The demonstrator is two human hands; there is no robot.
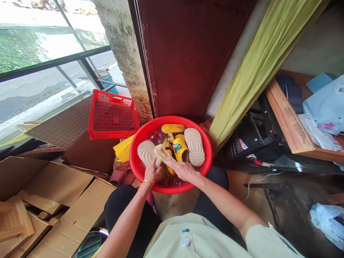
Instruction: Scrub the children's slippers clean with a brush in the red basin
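Observation:
A red plastic basin (pixel 133 171) of water stands between my knees, with several yellow and cream slippers in it. My right hand (pixel 186 171) grips a scrub brush (pixel 163 153) whose pale bristles lie across the slipper at my left hand. Closed at the basin's near left side, my left hand (pixel 153 172) holds that slipper, mostly hidden by the brush and fingers. A cream ridged sole (pixel 146 152) faces up at the left, another sole (pixel 194 147) at the right. Between them sits a yellow slipper with a green cartoon figure (pixel 179 146); a yellow sole (pixel 173 128) floats at the back.
A red crate (pixel 114 134) stands behind left, near a yellow sheet (pixel 123 149). Cardboard boxes (pixel 80 211) fill the left side. A dark red door (pixel 193 57) is ahead, a green curtain (pixel 249 71) and wooden shelf (pixel 290 118) at right. Pink footwear (pixel 118 174) lies beside the basin.

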